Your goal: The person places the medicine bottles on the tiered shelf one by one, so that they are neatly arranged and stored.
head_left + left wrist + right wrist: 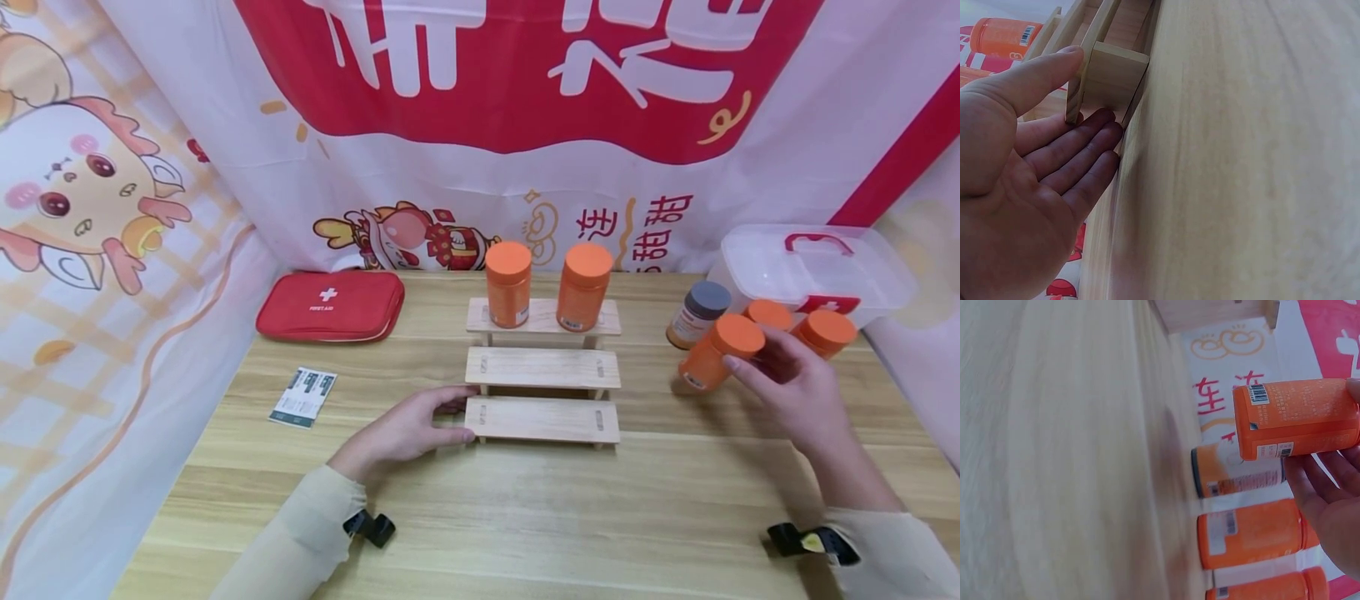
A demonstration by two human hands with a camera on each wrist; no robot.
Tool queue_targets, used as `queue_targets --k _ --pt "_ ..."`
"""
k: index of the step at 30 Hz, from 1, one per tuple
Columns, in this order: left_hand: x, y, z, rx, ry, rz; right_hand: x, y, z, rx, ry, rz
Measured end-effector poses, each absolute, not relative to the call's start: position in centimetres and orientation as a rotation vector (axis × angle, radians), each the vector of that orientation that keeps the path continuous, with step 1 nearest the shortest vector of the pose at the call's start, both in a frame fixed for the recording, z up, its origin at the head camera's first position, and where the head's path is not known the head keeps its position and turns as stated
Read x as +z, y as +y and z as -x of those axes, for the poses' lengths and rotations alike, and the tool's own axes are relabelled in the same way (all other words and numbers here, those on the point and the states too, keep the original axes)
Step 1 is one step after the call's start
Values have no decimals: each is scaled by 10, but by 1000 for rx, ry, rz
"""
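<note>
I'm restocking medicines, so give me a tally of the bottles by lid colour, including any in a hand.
Orange-lidded bottles: 5 (2 on the stand, 1 in the right hand, 2 on the table)
Grey-lidded bottle: 1
Total: 6 bottles

Wooden table (525, 517), red pouch (330, 307), card (303, 397), stepped rack (542, 369), grey-lidded jar (703, 304), two orange bottles (827, 331), clear box (817, 265)

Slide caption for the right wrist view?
Right grip holding an orange bottle off the table, three more bottles standing nearby.
</note>
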State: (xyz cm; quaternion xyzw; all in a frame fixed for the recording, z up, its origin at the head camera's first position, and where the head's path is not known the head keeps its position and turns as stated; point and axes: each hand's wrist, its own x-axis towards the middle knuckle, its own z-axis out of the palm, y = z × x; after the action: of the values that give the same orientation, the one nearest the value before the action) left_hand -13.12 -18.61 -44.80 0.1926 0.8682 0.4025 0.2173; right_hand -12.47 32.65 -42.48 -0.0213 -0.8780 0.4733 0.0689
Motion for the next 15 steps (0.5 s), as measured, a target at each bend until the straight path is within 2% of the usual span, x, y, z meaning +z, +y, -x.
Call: queue_targets --k 15 --pt "-449 -186 132 1131 2395 -527 -403 292 120 1442 -2488 -150"
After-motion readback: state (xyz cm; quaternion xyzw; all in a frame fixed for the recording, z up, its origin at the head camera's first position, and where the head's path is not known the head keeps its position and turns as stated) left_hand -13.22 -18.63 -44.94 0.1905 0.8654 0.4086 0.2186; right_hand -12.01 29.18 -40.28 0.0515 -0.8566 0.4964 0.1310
